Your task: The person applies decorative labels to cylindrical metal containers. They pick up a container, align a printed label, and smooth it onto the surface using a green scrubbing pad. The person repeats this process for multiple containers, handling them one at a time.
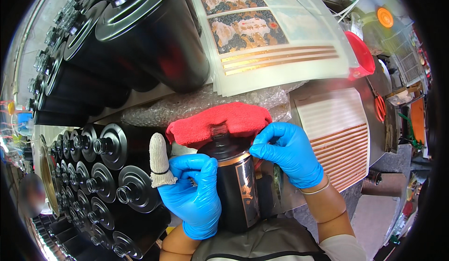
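A black cylindrical bottle (pixel 241 191) with a gold band and a dark decorated label stands in front of me. My left hand (pixel 194 191), in a blue glove with a grey knitted cot on the thumb, wraps around the bottle's left side. My right hand (pixel 290 151), also blue-gloved, presses its fingertips on the gold band at the bottle's shoulder. The bottle's clear neck pokes against a red cloth (pixel 220 121) lying just behind it.
Several black bottles (pixel 107 177) lie stacked at the left and more bottles (pixel 154 32) stand behind. Sheets of decal labels (pixel 262 32) with gold strips lie at the back on bubble wrap (pixel 187 104). A strip sheet (pixel 339 130) and a red bowl (pixel 362 53) lie at the right.
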### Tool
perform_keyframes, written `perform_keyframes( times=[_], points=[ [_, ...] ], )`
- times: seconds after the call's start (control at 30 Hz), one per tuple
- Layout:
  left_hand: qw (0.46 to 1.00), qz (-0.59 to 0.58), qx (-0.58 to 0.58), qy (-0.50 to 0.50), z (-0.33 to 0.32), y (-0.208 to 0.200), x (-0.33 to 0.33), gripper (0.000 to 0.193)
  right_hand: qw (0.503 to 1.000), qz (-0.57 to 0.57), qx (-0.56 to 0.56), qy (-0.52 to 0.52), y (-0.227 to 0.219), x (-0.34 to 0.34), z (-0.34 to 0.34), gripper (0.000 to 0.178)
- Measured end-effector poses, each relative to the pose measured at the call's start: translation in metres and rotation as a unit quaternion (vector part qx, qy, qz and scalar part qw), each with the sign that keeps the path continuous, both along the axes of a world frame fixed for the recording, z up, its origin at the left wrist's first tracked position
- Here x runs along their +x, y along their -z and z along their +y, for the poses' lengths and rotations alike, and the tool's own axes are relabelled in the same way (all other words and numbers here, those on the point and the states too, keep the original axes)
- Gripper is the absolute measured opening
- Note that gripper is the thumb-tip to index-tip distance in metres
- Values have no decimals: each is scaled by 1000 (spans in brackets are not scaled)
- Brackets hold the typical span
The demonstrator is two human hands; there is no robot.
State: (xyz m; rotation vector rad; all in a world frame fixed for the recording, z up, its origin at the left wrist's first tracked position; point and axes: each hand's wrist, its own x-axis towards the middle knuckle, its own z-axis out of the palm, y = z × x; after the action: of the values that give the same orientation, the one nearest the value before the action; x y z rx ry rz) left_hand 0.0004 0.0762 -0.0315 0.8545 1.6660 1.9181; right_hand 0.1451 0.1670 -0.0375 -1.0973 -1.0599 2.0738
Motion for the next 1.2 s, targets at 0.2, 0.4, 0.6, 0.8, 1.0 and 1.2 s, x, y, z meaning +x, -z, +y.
perform_keyframes(
  times=[0.2, 0.4, 0.6, 0.8, 1.0, 1.2],
  points=[
    [999, 1, -33, -41, -1, 2, 0, 81, 1000, -17, 5, -8, 0, -2, 2, 9],
    [990, -96, -99, -16, -18, -10, 7, 74, 999, -29, 15, -8, -1, -4, 1, 10],
    [966, -167, -182, 81, -6, -12, -1, 66, 999, -38, 24, -7, -1, -3, 1, 10],
    [956, -232, -153, 90, -1, -12, -3, 70, 999, -42, 20, 0, -1, -5, 0, 10],
    [973, -132, -140, 123, -2, -6, -2, 86, 1000, -19, 10, 4, 2, -1, 0, 11],
    [969, -138, -139, 149, 1, -16, 5, 86, 1000, -20, 9, -4, 3, 0, 1, 11]
  ],
)
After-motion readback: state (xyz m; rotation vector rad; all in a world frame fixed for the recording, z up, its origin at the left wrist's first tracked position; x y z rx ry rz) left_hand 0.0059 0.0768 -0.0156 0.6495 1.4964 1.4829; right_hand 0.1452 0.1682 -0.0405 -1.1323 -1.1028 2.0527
